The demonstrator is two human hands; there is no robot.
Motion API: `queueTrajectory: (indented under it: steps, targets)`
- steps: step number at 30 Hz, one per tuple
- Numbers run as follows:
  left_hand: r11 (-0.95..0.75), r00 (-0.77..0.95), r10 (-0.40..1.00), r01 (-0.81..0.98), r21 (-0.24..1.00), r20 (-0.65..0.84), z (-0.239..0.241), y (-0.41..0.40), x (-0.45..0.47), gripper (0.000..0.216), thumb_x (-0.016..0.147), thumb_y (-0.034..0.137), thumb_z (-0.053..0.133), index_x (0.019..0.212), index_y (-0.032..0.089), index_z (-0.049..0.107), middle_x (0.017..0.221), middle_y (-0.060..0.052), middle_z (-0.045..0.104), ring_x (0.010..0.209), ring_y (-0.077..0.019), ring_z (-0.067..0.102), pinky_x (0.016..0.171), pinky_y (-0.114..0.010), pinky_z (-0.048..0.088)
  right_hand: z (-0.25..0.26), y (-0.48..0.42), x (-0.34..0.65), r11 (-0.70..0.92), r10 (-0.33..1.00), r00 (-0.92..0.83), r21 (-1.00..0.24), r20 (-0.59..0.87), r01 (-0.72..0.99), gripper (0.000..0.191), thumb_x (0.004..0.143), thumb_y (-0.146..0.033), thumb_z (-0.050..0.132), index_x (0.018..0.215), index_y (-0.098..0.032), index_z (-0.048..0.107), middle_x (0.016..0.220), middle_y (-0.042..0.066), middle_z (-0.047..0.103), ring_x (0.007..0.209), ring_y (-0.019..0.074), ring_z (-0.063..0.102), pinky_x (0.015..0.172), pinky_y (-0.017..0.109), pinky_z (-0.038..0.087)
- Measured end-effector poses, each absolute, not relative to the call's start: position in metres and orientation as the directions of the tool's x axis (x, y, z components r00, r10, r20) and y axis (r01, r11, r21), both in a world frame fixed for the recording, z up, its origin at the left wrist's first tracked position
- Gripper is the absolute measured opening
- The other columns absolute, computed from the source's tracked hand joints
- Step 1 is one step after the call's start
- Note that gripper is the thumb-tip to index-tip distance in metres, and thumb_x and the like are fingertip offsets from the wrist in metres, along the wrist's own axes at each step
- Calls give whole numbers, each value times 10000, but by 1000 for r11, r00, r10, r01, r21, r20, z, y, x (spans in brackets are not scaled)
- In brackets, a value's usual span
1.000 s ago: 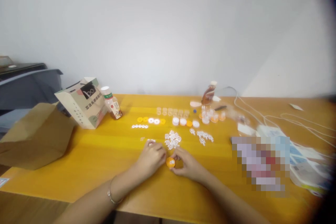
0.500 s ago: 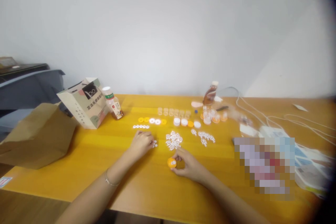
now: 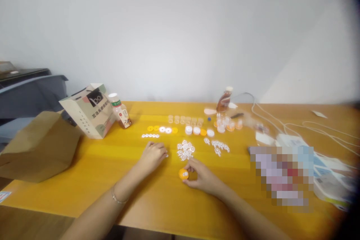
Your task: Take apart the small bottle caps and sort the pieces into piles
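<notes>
My right hand (image 3: 201, 176) rests on the yellow table (image 3: 112, 168) and pinches a small orange round part with a white centre (image 3: 183, 173). My left hand (image 3: 154, 155) lies further left with its fingers curled down over small white pieces near its fingertips; what they grip is too small to name. Just beyond both hands lies a heap of small white cut-out pieces (image 3: 185, 149). Behind it run rows of yellow and white rings (image 3: 162, 129), white and orange caps (image 3: 199, 131) and clear little cups (image 3: 185, 120).
A printed paper bag (image 3: 90, 110) and a brown paper bag (image 3: 39, 146) stand at the left, with a drink bottle (image 3: 119, 110) beside them. A brown bottle (image 3: 224, 100) stands at the back. White cables (image 3: 281, 122) and papers (image 3: 332, 180) cover the right side.
My left hand left the orange part and moved up-left to the small white pieces, where it now sits with fingers curled. My right hand kept hold of the orange part.
</notes>
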State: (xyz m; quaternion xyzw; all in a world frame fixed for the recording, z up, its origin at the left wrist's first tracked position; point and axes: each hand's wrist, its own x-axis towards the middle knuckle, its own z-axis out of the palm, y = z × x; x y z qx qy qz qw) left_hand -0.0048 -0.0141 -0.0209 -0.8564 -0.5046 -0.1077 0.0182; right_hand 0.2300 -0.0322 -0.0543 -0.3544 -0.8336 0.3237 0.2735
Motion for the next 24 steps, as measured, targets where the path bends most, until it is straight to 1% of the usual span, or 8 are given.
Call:
queueTrajectory:
  steps: [2,6,9,15,18,21,24]
  targets:
    - [-545,505,830,826,148,237,-21,-20,3,156,880,236,490,836,193,633,831,-21,613,801,-154,561,750,-292,302,-55,-32,230,539,769,-595,-736,233,409,175,654,-163,647,763,-209,518,769,-1,541,747,163,505,670,278,422]
    - [-706,656,708,651,280,262,-27,-35,25,137,875,289,509,906,216,621,904,-8,616,859,-139,555,783,-272,304,-57,-31,229,552,764,-594,-731,252,400,167,664,-173,642,763,-211,513,757,-3,538,728,159,503,657,277,424]
    - [-736,695,674,607,298,251,-35,-42,36,138,866,309,523,900,217,619,881,-8,617,835,-143,554,778,-277,298,-59,-30,228,564,761,-593,-720,263,404,180,657,-168,644,755,-213,499,736,-10,524,710,155,499,640,270,421]
    - [-702,655,711,637,319,256,-43,-42,43,138,868,316,532,841,224,631,860,15,611,830,-135,552,774,-277,287,-60,-30,228,563,765,-586,-720,268,406,183,662,-189,652,736,-212,486,720,-15,505,692,151,488,627,263,410]
    - [-687,636,726,676,266,261,-43,-45,48,136,871,282,529,820,219,638,849,7,608,827,-145,544,762,-289,291,-59,-31,227,558,768,-582,-725,267,404,181,672,-191,642,727,-213,472,710,-15,496,679,150,479,618,264,407]
    - [-691,639,714,709,142,287,-44,-50,52,155,887,250,495,826,195,626,849,-18,604,817,-158,534,742,-312,295,-58,-31,226,555,769,-582,-728,264,402,177,666,-142,611,707,-211,453,699,-17,491,669,149,473,612,265,404]
    - [-735,691,639,678,3,337,-45,-52,53,182,903,195,449,800,169,597,831,-31,595,799,-158,524,759,-338,289,-58,-31,226,554,769,-582,-729,264,402,210,631,-90,593,681,-211,429,685,-24,481,659,144,467,606,259,399]
